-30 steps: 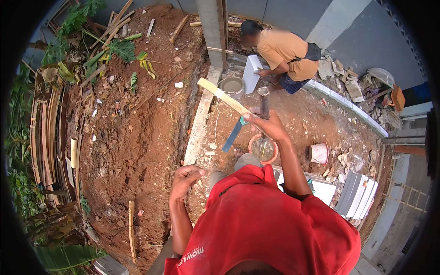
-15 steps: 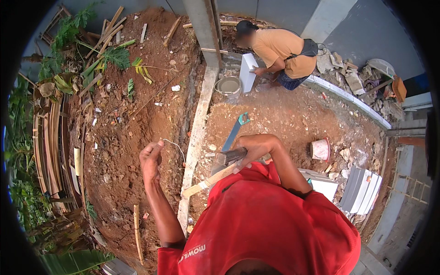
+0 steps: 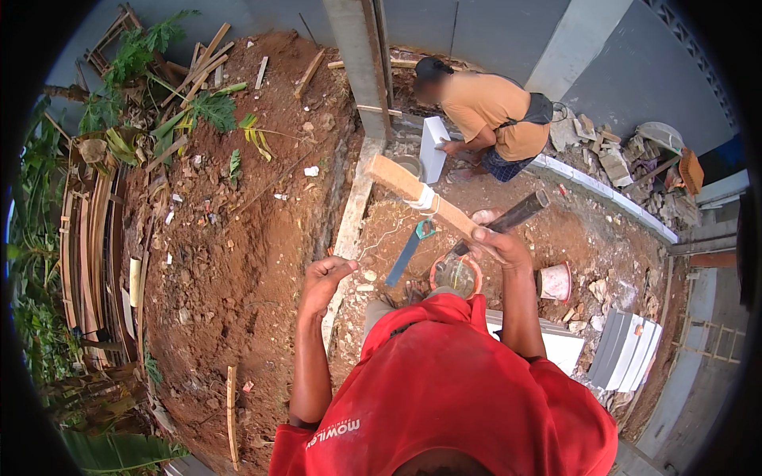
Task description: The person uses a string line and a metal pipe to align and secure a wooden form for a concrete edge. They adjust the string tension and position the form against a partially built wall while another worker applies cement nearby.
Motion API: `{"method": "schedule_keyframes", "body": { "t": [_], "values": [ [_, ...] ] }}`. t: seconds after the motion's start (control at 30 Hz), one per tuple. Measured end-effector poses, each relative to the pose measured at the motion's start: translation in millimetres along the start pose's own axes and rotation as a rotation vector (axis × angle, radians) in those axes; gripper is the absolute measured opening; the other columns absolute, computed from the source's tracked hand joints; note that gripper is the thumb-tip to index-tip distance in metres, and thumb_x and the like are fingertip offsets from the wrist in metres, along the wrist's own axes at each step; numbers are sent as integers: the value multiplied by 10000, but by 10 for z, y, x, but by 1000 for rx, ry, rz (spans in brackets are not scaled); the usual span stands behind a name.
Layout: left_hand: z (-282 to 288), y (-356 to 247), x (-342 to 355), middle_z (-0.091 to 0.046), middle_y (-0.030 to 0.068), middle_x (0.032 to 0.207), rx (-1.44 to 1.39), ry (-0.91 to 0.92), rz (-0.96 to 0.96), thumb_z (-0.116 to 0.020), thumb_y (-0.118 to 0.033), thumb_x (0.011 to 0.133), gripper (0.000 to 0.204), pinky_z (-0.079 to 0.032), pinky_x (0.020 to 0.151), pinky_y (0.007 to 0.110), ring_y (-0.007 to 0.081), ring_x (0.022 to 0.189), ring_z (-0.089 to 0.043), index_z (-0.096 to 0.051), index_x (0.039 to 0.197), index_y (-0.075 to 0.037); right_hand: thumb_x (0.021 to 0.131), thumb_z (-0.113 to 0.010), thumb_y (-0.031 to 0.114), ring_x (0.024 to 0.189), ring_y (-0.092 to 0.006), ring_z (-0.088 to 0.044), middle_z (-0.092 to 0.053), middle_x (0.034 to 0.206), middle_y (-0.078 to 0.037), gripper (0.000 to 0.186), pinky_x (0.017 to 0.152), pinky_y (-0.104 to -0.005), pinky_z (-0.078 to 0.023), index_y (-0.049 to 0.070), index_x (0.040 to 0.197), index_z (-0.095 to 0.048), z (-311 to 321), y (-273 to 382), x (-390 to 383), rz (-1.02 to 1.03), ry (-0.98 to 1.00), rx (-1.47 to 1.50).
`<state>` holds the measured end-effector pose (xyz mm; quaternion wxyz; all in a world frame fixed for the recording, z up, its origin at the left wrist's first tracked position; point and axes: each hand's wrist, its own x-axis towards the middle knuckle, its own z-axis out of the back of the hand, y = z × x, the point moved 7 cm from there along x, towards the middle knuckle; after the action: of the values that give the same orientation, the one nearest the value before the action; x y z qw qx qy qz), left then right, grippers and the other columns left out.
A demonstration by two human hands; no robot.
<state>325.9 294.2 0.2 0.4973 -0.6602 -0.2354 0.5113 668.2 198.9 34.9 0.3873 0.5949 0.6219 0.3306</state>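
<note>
My left hand (image 3: 324, 284) pinches the end of a thin white string (image 3: 385, 238) between thumb and fingers. The string runs to a flat wooden stick (image 3: 448, 213), where several turns are wound around it. My right hand (image 3: 506, 244) grips the stick's lower end, together with a dark, tube-like bar (image 3: 516, 213) that crosses it; the bar's kind is unclear. Below, a handsaw (image 3: 409, 255) with a teal handle lies on the soil. An orange-rimmed bucket (image 3: 479, 278) stands close in front of my body, partly hidden.
Ahead, a crouching co-worker (image 3: 496, 107) holds a white block (image 3: 433, 149) beside a grey bucket (image 3: 411, 163). A low concrete beam (image 3: 349, 226) crosses the soil. At right are a whitish bucket (image 3: 556, 283) and stacked blocks (image 3: 623, 329); planks (image 3: 91, 254) lie far left.
My right hand has swung the stick and bar forward and right, turning the stick's wound part away from me. My left hand has moved right, still pinching the string. The orange-rimmed bucket now shows.
</note>
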Motion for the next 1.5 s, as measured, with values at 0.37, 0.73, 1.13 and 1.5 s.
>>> {"method": "schedule_keyframes", "body": {
  "t": [0.37,0.73,1.13,1.5],
  "values": [
    [224,-1082,-210,-489,-92,585,-47,-102,-281,-782,-165,901,104,-199,486,252,19,500,-306,-763,832,-89,848,-827,371,647,-147,-672,-690,664,-62,383,642,-333,-520,23,996,-768,-202,-510,122,-492,18,-995],
    [-132,-504,379,-725,9,788,89,-57,-88,-804,-144,887,114,-459,727,258,87,720,-595,-781,841,-43,820,-867,229,618,-132,-645,-695,760,-75,295,549,-296,-509,-8,921,-722,-149,136,-3,71,355,-88],
    [-124,-1272,-155,-724,2,806,-48,51,-223,-809,-152,882,114,-436,679,242,55,713,-575,-790,904,-42,899,-799,334,625,-157,-635,-671,696,-48,380,578,-332,-476,-16,1023,-719,202,-235,92,-364,-368,-789],
    [-71,-1088,354,-733,14,818,42,-114,-199,-810,-148,883,91,-462,732,282,91,750,-599,-787,872,-61,847,-825,203,749,-179,-701,-753,809,-121,259,681,-343,-535,-10,972,-746,-499,7,-133,-429,558,-404]
  ]
}}
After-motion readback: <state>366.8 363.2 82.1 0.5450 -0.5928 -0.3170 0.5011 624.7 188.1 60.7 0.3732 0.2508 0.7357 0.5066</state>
